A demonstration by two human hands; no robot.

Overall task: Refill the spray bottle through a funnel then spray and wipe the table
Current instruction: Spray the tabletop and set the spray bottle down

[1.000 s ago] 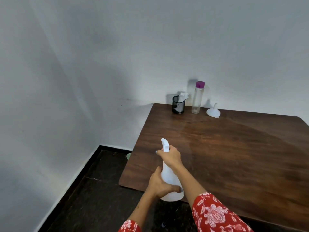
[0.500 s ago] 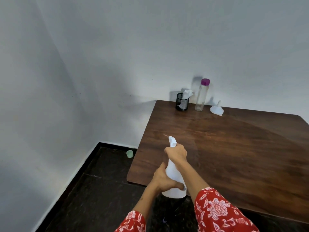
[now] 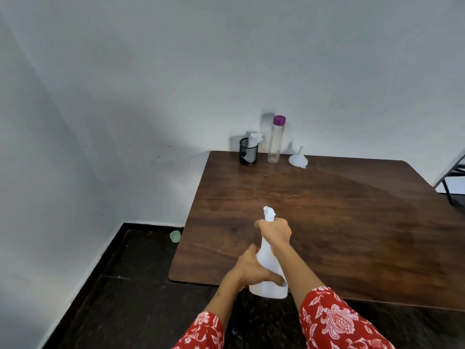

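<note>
The spray bottle (image 3: 268,260) has lifted slightly, left hand (image 3: 252,270) gripping its base, right hand (image 3: 274,231) fingers clenched round its neck.

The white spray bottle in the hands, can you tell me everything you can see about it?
The spray bottle is plain white and looks like plastic, wide at the bottom and narrowing toward a white spray head on top. It is held upright, leaning slightly, over the near edge of the brown table. The left hand grips its lower body, and the right hand wraps around the neck just below the spray head. You cannot see through it, so how full it is cannot be told.
</note>
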